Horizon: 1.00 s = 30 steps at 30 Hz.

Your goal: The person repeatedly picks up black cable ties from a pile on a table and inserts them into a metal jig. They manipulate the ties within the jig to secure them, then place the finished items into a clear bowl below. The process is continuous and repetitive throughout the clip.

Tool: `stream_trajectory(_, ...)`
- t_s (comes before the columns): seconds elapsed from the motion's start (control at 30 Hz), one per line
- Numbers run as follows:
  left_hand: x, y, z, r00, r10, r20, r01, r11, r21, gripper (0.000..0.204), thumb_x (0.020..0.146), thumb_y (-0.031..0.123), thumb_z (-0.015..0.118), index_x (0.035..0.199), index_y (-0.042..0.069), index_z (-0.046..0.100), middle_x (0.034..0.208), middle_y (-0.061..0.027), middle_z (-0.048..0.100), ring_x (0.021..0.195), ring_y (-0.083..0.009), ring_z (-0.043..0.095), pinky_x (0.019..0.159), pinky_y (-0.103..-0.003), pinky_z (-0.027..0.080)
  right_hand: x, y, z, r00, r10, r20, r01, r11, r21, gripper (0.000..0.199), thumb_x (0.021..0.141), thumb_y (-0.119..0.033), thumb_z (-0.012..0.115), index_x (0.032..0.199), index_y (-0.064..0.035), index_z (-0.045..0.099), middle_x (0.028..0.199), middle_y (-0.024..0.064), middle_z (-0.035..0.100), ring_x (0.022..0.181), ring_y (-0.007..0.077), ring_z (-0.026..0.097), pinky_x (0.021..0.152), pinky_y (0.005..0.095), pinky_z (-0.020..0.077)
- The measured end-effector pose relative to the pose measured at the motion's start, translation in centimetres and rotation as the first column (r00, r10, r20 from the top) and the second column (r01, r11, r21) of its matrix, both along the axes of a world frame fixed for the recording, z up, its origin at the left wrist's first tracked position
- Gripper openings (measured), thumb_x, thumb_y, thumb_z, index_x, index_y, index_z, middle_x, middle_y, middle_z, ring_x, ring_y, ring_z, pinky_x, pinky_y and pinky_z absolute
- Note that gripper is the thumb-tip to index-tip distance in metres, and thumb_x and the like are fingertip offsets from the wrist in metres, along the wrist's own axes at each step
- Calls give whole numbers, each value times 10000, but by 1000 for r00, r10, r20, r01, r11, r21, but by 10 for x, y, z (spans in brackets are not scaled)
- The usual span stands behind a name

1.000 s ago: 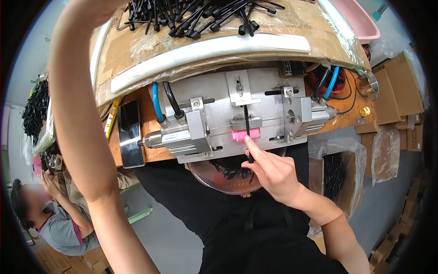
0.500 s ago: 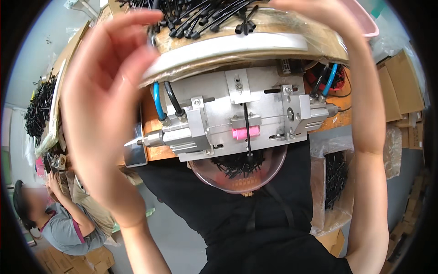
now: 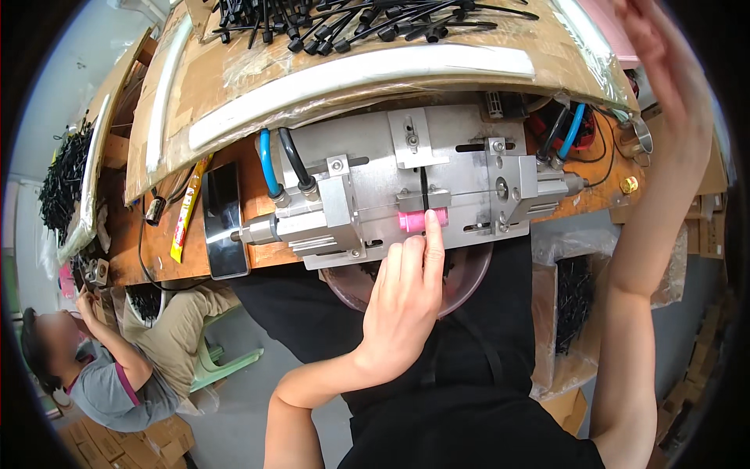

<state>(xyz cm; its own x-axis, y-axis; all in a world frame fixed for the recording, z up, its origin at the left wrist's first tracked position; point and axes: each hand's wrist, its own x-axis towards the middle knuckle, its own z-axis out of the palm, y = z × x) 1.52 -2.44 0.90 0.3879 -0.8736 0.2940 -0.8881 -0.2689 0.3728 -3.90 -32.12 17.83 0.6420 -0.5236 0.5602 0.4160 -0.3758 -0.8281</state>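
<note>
My left hand reaches over the front of a silver metal fixture. Its index finger is stretched out, with the tip on a thin black stem lying across a pink-wrapped block; the other fingers curl loosely, and no object shows in them. Below that hand, a translucent bowl is partly hidden. At the upper right my right hand is raised beside a pink bin, its fingers smeared by motion. A pile of black capped stems lies on the cardboard-covered shelf.
Blue air hoses rise from the fixture's ends. On the orange bench lie a dark phone and a yellow packet. A box of black parts stands at the right. Another person sits at the lower left.
My left hand has come down from the upper left onto the stem at the fixture's middle. My right hand has moved from the pile's right side out toward the pink bin.
</note>
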Motion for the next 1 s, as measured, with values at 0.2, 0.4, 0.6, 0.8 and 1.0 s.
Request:
stream_trajectory(0.2, 9, 9, -2, 1000, -3, 29, 1, 998, 56, 726, 763, -51, 595, 1446, -96, 353, 1027, -123, 507, 899, -243, 537, 844, -327, 488, -38, 119, -101, 962, -234, -142, 130, 847, -515, 299, 765, 83, 750, 1041, 32, 646, 969, 145, 701, 745, 151, 653, 669, 250, 542)
stream_trajectory(0.4, 17, 22, 29, 990, 7, -142, -19, 997, -79, 703, 804, -64, 628, 1454, -75, 359, 1115, -153, 506, 941, -288, 542, 811, -374, 489, -49, 184, -171, 909, -264, -322, 19, 797, -603, 636, 715, 62, 752, 1311, 92, 531, 901, 127, 666, 604, 189, 568, 557, 324, 493)
stream_trajectory(0.6, 20, 29, 29, 988, 9, -157, -22, 996, -81, 736, 767, -116, 644, 1450, -62, 376, 1127, -154, 515, 955, -277, 548, 812, -375, 491, -30, 185, -182, 894, -237, -380, -46, 795, -605, 624, 756, 16, 737, 1340, 70, 524, 685, 71, 561, 598, 192, 582, 553, 327, 483)
stream_trajectory(0.8, 44, 29, 45, 978, 62, -199, -90, 987, -135, 755, 749, -173, 654, 1448, 19, 446, 1067, -148, 522, 919, -280, 551, 827, -351, 482, -29, 181, -155, 857, -249, -450, -101, 776, -622, 639, 763, -119, 776, 1339, 26, 543, 761, 68, 606, 617, 187, 614, 546, 322, 486)
stream_trajectory(1.0, 159, -44, 94, 984, 125, 129, -64, 914, -400, 275, 878, -55, 555, 1133, 29, 612, 998, -158, 569, 906, -305, 588, 806, -368, 485, 64, 127, -71, 873, -486, 40, 301, 474, -827, 255, 829, -170, 716, 1065, -85, 669, 856, 66, 617, 688, 228, 659, 547, 330, 505)
